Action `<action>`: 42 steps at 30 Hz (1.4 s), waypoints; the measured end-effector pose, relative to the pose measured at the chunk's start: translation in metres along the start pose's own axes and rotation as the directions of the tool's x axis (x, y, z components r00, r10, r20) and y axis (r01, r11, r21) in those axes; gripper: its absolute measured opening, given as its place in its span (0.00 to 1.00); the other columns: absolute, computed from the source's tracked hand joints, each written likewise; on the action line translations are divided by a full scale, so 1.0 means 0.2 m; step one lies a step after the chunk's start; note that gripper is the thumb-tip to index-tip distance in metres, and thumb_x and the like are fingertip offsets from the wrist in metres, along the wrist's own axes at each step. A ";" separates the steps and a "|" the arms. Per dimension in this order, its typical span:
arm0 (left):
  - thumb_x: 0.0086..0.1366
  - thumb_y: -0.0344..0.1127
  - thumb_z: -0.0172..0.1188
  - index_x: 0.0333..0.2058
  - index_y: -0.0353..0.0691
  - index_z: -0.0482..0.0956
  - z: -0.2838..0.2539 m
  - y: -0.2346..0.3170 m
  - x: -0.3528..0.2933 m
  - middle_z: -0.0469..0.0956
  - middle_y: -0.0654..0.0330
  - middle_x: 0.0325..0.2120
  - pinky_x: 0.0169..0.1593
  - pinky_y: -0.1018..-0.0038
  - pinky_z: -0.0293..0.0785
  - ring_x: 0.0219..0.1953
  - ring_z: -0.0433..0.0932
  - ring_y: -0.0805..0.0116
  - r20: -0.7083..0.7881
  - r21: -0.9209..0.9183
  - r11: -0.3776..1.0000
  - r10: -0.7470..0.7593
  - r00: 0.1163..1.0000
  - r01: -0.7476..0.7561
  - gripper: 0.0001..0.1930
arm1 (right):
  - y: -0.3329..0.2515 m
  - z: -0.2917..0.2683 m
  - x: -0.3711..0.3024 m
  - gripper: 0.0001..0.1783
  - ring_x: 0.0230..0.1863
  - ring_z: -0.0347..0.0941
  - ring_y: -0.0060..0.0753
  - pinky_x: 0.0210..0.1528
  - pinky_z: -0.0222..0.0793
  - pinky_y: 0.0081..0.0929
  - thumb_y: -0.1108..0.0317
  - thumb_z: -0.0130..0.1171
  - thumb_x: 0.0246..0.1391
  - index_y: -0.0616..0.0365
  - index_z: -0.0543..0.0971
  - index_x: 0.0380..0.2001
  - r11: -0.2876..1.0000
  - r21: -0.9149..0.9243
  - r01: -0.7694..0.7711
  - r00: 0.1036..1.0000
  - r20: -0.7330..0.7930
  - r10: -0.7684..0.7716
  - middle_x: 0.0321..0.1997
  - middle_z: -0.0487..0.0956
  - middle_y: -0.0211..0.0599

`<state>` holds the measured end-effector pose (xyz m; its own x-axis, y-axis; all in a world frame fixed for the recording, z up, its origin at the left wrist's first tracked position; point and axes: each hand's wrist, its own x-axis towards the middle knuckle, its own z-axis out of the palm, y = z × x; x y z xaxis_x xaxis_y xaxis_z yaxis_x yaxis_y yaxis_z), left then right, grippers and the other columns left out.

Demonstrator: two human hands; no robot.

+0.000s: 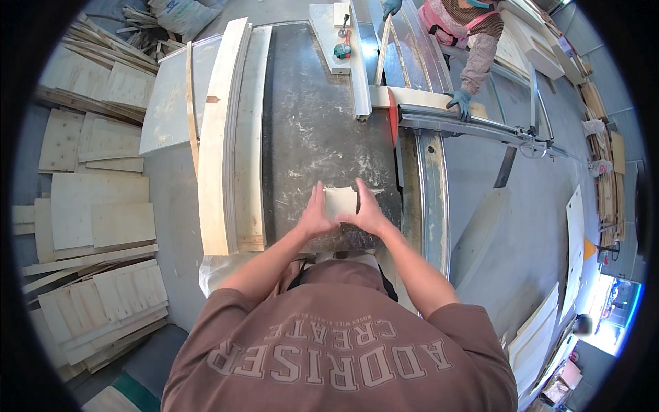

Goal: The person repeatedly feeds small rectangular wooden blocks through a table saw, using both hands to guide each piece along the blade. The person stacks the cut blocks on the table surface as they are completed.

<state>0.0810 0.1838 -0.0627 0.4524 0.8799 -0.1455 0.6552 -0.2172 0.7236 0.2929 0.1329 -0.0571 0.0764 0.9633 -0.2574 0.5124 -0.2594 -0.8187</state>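
A small, pale, squarish wooden block (340, 202) sits on the dark, scuffed saw table (309, 110) close in front of me. My left hand (316, 217) lies along its left side, fingers pointing away from me. My right hand (366, 211) flanks its right side, with the thumb across the block's near edge. Both hands hold the block between them. Whether it is one piece or a stack, I cannot tell. Left of my hands, long pale boards (223, 137) stand stacked along the table.
Across the table a co-worker's gloved hand (458, 104) rests on a board (427, 98) by the metal fence (467, 122). A red guard-like piece (392, 117) stands beside the fence. Plywood offcuts (96, 206) pile up on the left floor; panels (535, 329) lean at right.
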 end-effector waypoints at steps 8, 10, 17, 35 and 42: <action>0.43 0.42 0.86 0.74 0.36 0.55 -0.19 0.18 0.14 0.68 0.45 0.68 0.71 0.54 0.73 0.71 0.69 0.44 0.332 0.470 0.832 0.141 0.933 -0.293 0.63 | -0.25 -0.15 0.09 0.60 0.72 0.67 0.58 0.75 0.65 0.49 0.69 0.82 0.37 0.68 0.59 0.72 0.681 -0.600 0.420 0.902 0.360 -0.240 0.67 0.71 0.56; 0.42 0.41 0.86 0.72 0.36 0.58 -0.17 0.14 0.15 0.71 0.46 0.65 0.69 0.54 0.74 0.69 0.71 0.44 0.341 0.468 0.834 0.134 0.930 -0.291 0.61 | -0.22 -0.13 0.11 0.50 0.65 0.72 0.57 0.69 0.70 0.47 0.74 0.77 0.38 0.67 0.64 0.66 0.671 -0.607 0.425 0.902 0.348 -0.257 0.59 0.73 0.53; 0.49 0.28 0.76 0.63 0.36 0.65 -0.16 0.14 0.17 0.74 0.46 0.55 0.62 0.56 0.79 0.62 0.75 0.44 0.285 0.421 0.858 0.183 0.941 -0.294 0.42 | -0.22 -0.15 0.14 0.51 0.64 0.71 0.59 0.68 0.70 0.49 0.73 0.78 0.36 0.67 0.64 0.66 0.694 -0.593 0.409 0.902 0.376 -0.211 0.59 0.72 0.54; 0.56 0.46 0.77 0.78 0.27 0.44 -0.39 0.25 -0.10 0.56 0.35 0.74 0.79 0.50 0.57 0.74 0.56 0.34 0.060 0.139 0.989 -0.053 0.997 0.044 0.62 | -0.01 -0.41 1.05 0.53 0.42 0.90 0.42 0.39 0.86 0.32 0.67 0.73 0.51 0.76 0.61 0.75 0.234 -0.969 0.077 0.997 0.074 -0.019 0.77 0.66 0.71; 0.58 0.44 0.76 0.78 0.30 0.44 -0.35 0.17 -0.29 0.57 0.36 0.73 0.78 0.50 0.58 0.73 0.57 0.35 0.057 0.064 0.975 -0.216 0.975 0.212 0.60 | 0.17 -0.39 1.25 0.49 0.51 0.89 0.44 0.44 0.86 0.35 0.65 0.73 0.53 0.75 0.62 0.73 0.238 -0.969 0.062 0.994 0.082 0.077 0.75 0.69 0.67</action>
<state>0.0347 0.1552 0.0165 0.3341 0.8805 -0.3364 0.7734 -0.0521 0.6317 0.3962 0.3705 -0.1092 0.0450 0.9317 -0.3606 0.9557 0.0649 0.2872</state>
